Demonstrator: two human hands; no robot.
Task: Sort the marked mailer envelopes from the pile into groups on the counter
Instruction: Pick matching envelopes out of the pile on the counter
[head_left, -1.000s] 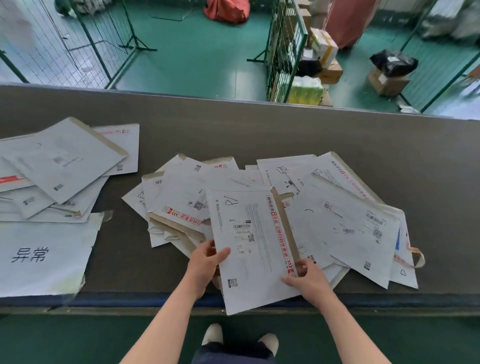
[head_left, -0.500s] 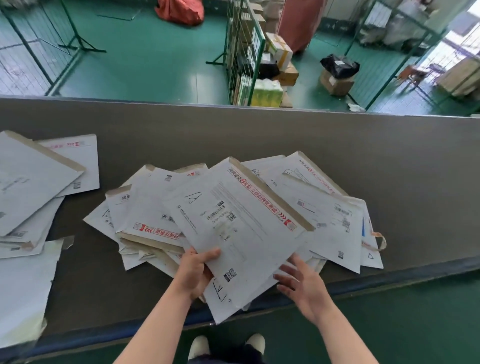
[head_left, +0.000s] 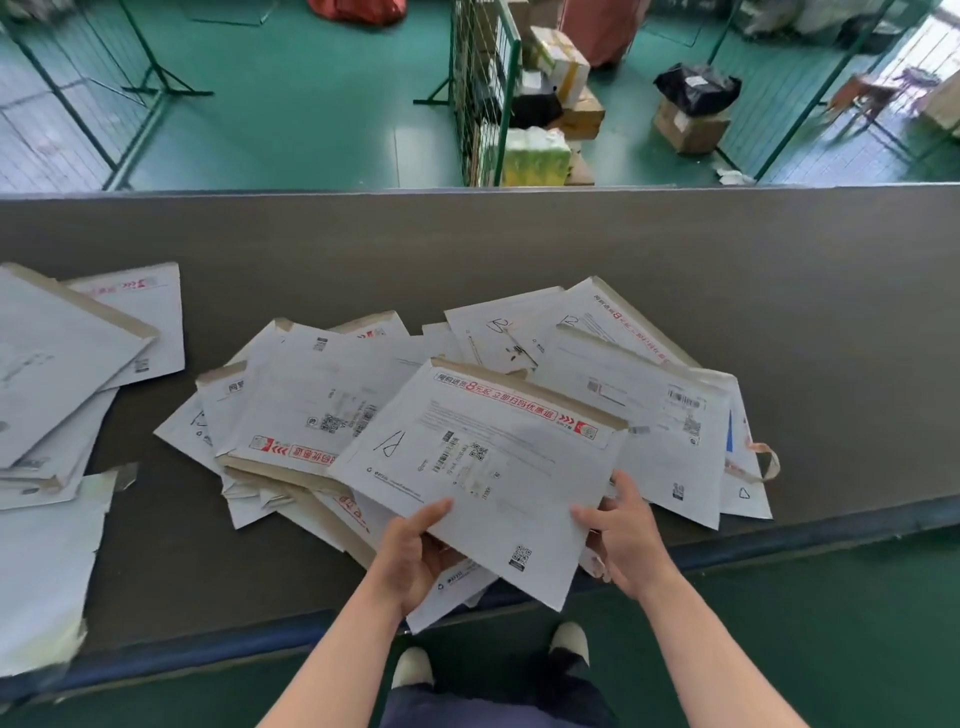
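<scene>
Head camera is looking down as a person's left hand (head_left: 415, 556) and right hand (head_left: 626, 540) are gripping the near edge of a white envelope (head_left: 483, 467) marked "A", thumbs on top and fingers curled beneath, holding it above the pile (head_left: 649, 415) on the grey counter (head_left: 519, 244). Another group of envelopes (head_left: 67, 374) is lying well apart at the left.

Two bare hands held a white mailer envelope (head_left: 483, 467) above a loose pile (head_left: 322, 410) on a grey counter (head_left: 519, 244). The left hand (head_left: 415, 556) gripped its near edge at 7 o'clock, the right hand (head_left: 631, 535) at 5 o'clock. A sorted stack (head_left: 62, 364) lay at 9 o'clock.
</scene>
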